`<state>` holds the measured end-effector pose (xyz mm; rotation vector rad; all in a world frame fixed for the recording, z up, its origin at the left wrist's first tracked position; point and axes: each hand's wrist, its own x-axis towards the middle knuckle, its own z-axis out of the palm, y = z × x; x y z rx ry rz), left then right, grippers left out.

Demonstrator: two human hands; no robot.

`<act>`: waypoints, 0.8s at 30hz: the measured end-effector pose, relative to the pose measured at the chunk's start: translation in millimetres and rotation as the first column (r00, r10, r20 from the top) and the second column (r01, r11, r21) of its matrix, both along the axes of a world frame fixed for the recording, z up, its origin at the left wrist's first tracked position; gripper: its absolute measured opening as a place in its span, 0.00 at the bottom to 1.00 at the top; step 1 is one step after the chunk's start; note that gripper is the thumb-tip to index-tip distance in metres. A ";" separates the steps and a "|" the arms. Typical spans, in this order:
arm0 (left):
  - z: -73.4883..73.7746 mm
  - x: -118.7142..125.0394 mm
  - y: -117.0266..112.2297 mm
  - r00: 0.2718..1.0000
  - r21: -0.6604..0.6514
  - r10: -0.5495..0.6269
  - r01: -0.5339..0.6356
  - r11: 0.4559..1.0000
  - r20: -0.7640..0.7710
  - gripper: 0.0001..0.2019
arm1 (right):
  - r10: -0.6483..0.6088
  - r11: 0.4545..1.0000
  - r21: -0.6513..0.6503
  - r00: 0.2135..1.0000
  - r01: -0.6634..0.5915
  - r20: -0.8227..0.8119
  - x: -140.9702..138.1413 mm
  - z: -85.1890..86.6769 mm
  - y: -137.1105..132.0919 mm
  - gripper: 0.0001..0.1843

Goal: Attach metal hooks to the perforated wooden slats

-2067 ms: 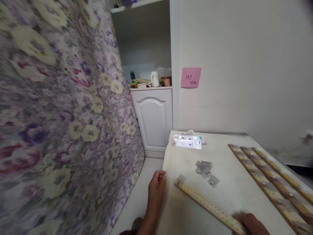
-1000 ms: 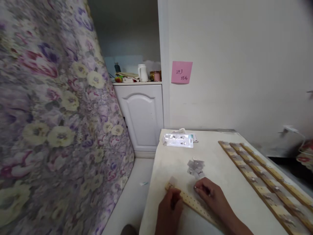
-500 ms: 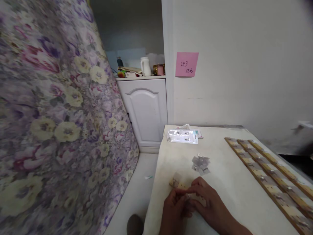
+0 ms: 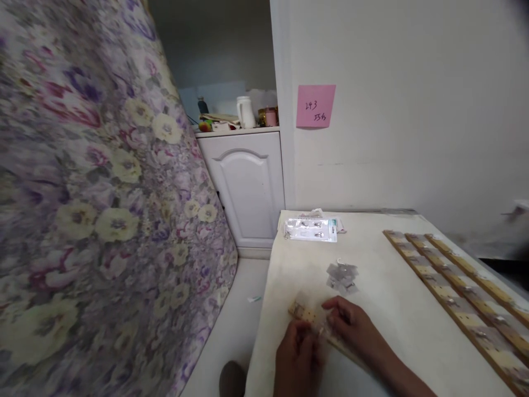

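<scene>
A narrow pale wooden strip (image 4: 309,316) with small holes lies slantwise on the table under my hands. A clear hook piece (image 4: 301,300) sits at its far end. My left hand (image 4: 294,350) is at the strip's near edge, fingers curled; what they grip is hidden. My right hand (image 4: 351,325) is over the strip's middle, fingers bent together by a small shiny bit too blurred to name. Beyond the hands lies a loose pile of small clear squares with metal hooks (image 4: 342,277).
Several wooden strips (image 4: 448,292) bearing clear pieces lie along the table's right side. A clear blister pack (image 4: 312,230) is at the back of the white-covered table (image 4: 285,270). Left are a floral curtain (image 4: 115,220) and a white cabinet (image 4: 252,187). A pink note (image 4: 316,106) hangs on the wall.
My hands have moved apart: the right has shifted slightly right, and the left has drawn down a little. More of the wooden strip shows between them. The view has shifted slightly.
</scene>
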<state>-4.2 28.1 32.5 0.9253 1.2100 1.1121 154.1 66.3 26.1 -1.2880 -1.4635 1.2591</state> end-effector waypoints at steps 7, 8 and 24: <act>14.3 -11.2 -3.4 0.860 0.120 0.055 0.008 0.993 -0.507 0.10 | -0.008 0.999 0.033 0.993 0.004 0.121 3.2 -10.9 26.7 0.10; 13.7 -10.6 -3.1 0.843 0.113 0.048 0.016 0.993 -0.536 0.10 | 0.001 1.000 0.030 0.993 -0.004 0.119 2.9 -12.2 27.7 0.10; -3.1 -2.2 6.1 0.735 0.101 0.028 0.055 0.993 -0.677 0.13 | 0.004 1.000 0.023 0.967 -0.011 0.256 0.1 -9.5 25.8 0.13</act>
